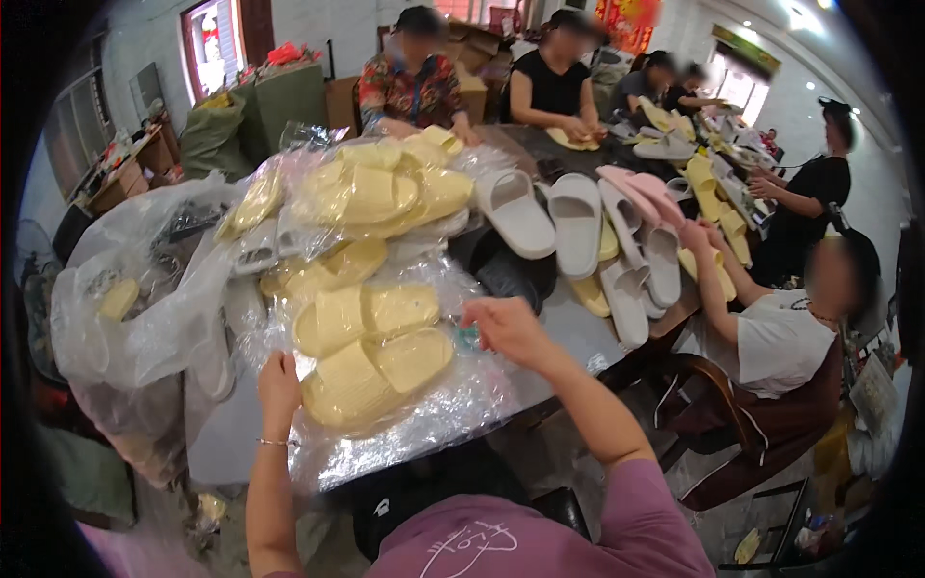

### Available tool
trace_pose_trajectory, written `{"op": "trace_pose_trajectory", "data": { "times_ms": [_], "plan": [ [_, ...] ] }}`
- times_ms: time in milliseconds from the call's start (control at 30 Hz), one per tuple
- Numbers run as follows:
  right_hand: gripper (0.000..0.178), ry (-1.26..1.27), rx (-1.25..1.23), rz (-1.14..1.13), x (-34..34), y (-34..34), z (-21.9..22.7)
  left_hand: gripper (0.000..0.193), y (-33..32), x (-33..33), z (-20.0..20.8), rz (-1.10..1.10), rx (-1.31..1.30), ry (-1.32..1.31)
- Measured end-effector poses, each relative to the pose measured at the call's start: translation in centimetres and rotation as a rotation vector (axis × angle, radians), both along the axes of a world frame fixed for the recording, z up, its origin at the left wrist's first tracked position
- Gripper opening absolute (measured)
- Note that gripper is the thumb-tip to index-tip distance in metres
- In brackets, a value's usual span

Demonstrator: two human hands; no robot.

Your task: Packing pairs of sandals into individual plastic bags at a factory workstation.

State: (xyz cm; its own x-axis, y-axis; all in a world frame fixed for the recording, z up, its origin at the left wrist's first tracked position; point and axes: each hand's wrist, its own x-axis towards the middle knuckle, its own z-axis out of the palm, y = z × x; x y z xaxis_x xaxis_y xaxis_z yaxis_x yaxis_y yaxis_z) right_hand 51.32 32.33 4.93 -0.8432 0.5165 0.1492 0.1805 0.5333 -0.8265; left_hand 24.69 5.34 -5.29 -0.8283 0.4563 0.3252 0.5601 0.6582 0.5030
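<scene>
In front of me lies a pair of pale yellow slippers, side by side on clear plastic bags. Some of the plastic covers the slippers. My left hand is closed at the plastic's left edge, beside the nearer slipper's end, and seems to pinch the film. To the right of the pair, my right hand hovers with curled fingers. Whether anything is between them I cannot make out. Just beyond the pair is a heap of bagged yellow slippers.
Loose grey slippers and a pink slipper lie on the table to the right. A big translucent bag bulges at the left edge. Several people work round the table; one in a white shirt sits at my right in a chair.
</scene>
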Motion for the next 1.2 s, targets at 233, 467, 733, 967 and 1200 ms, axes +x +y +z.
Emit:
{"op": "trace_pose_trajectory", "data": {
  "times_ms": [233, 467, 733, 967, 1200],
  "plan": [
    [0.05, -0.281, -0.227, 0.515, 3.1, 2.3, -4.3, 0.032, -3.7, -1.0, -0.3, 0.047, 0.079, -0.326],
    [0.052, 0.015, -1.307, 0.519, -2.9, 4.6, -7.9, 0.035, -4.2, -1.2, -2.2, 0.02, 0.064, -0.41],
    [0.059, 0.279, 0.579, 0.79, -11.3, 0.0, -12.7, 0.036, -3.8, 0.7, -2.4, 0.008, 0.008, -0.263],
    [0.036, 0.141, 0.713, 0.683, -15.1, -6.4, -10.2, 0.031, -4.0, -1.6, -4.7, -0.021, 0.122, -0.4],
    [0.033, 0.247, 0.911, 0.635, -11.3, -5.1, -5.3, 0.031, -5.3, 0.2, 1.2, 0.149, 0.254, -0.44]
  ]
}}
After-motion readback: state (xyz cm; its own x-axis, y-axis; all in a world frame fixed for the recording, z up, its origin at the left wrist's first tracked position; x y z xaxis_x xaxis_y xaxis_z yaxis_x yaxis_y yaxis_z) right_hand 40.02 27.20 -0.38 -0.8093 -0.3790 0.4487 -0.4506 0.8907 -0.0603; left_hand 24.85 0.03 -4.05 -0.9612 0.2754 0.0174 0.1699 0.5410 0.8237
